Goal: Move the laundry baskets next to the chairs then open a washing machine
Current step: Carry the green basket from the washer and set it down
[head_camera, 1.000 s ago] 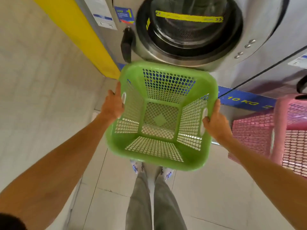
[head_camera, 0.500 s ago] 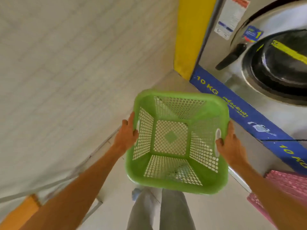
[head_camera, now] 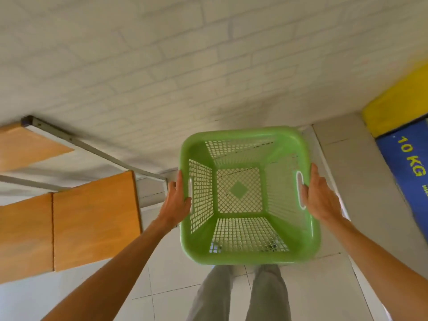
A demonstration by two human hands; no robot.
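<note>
Green laundry basket (head_camera: 249,193) remains gripped at both side handles by your left hand (head_camera: 176,201) and right hand (head_camera: 320,198); wooden chairs (head_camera: 92,218) now appear beyond your left fingers, washer gone.

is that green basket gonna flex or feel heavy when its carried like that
Probably light: the green basket is empty, with lattice walls and floor. It likely stays fairly stiff, since its thick rolled rim looks undistorted between the left hand and right hand. It seems unlikely to slip, as each hand grips at a side handle slot.

Bare forearms without sleeves, left hand (head_camera: 177,200), right hand (head_camera: 320,198), loose grey-green trousers (head_camera: 240,295).
</note>
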